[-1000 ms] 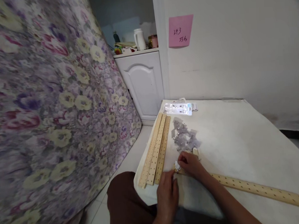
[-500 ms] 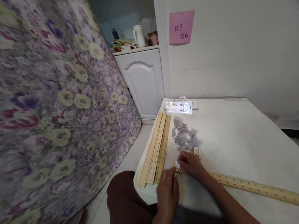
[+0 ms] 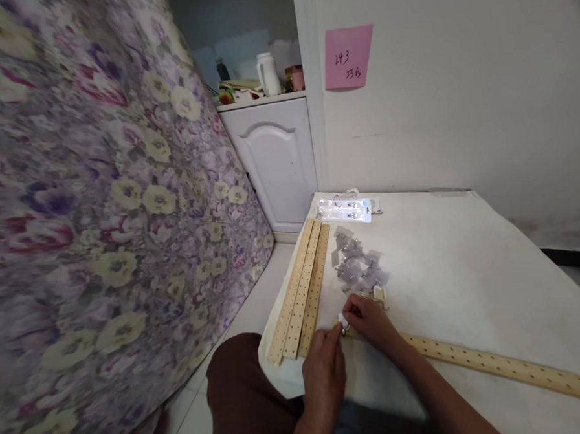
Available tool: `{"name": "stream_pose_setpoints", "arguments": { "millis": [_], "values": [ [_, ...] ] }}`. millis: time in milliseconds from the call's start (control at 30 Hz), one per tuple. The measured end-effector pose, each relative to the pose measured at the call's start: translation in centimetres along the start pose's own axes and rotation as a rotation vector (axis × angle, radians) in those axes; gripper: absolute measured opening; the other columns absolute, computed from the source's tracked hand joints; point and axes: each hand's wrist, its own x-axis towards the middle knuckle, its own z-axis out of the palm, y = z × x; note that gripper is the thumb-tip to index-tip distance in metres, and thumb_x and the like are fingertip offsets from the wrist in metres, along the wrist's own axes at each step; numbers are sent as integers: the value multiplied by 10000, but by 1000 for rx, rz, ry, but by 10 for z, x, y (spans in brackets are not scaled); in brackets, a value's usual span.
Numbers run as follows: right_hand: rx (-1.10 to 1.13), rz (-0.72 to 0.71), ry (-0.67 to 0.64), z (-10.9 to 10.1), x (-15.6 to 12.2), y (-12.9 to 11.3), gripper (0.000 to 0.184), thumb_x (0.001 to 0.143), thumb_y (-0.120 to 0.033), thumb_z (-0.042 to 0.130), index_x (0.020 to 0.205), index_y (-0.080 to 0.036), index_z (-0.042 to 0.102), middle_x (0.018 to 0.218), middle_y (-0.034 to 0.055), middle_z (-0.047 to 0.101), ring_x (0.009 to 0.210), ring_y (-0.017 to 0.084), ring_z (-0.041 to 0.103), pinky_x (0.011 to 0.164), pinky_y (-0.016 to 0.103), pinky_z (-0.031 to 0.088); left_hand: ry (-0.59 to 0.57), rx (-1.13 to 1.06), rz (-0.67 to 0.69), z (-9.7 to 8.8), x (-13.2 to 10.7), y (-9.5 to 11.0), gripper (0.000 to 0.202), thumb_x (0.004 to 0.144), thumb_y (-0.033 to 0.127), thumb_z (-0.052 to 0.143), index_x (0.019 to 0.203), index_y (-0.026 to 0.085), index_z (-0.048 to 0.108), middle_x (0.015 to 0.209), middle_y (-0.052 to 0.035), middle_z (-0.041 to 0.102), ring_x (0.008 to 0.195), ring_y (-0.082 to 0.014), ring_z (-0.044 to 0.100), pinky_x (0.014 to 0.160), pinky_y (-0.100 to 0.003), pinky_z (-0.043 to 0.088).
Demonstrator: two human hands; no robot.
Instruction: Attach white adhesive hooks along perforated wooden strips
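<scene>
A small white piece with a shiny metal bit (image 3: pixel 343 322) is at the left end of a perforated wooden strip (image 3: pixel 496 360). My right hand (image 3: pixel 370 318) pinches this piece from the right, fingers closed. My left hand (image 3: pixel 323 364) is closed too, its thumb and index fingertips meeting at the strip's end beside the piece; what they grip is partly hidden. Under my right forearm the strip passes out toward the right table edge. Just beyond my right hand lie a small cream-coloured block (image 3: pixel 379 294) and some thin pieces, partly covered by the hand.
Three perforated wooden strips (image 3: pixel 301 287) lie side by side at the table's left. Grey translucent squares with metal hooks (image 3: pixel 358 265) form a pile mid-table. Behind it is a clear blister pack (image 3: pixel 344 210). A floral curtain (image 3: pixel 123 187) hangs left; a white cabinet (image 3: pixel 275 159) stands behind.
Both hands stay at the strip's end with almost the same grip. The white piece appears slightly turned between the fingers. The whole view has shifted a little.
</scene>
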Motion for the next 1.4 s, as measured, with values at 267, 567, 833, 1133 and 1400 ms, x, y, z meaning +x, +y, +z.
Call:
{"name": "stream_pose_setpoints", "arguments": {
  "millis": [267,567,833,1133,1400],
  "values": [
    [-19,-12,24,2,-2,2,72,720,-172,516,688,-190,578,634,-10,598,624,136,538,590,230,366,10,26,37,1,1,-1,419,865,125,399,1238,260,537,934,-49,592,848,-157,593,736,-261,499],
    [89,-30,-74,-8,-7,-1,98,674,-189,620,770,-176,605,632,-23,586,569,115,508,538,215,365,6,51,37,1,1,3,445,869,97,372,1245,273,532,912,-42,588,826,-156,586,706,-258,492],
    [108,2,-97,-7,-3,4,111,648,-172,638,758,-167,618,638,-20,601,572,113,511,538,213,367,6,90,28,1,2,5,420,873,102,366,1212,265,554,889,-38,574,807,-153,578,689,-254,483],
    [73,10,-91,-9,-4,0,113,636,-139,627,746,-165,618,626,-24,602,564,110,512,542,211,364,1,90,15,3,2,3,440,849,80,377,1208,269,549,925,-34,586,846,-158,588,717,-265,485],
    [77,-37,-28,-15,-15,-7,291,665,-137,608,954,-168,606,903,37,654,584,109,530,598,248,438,53,52,6,3,2,4,383,888,155,379,1221,251,540,936,-47,606,874,-168,604,767,-286,508]
  ]
}}
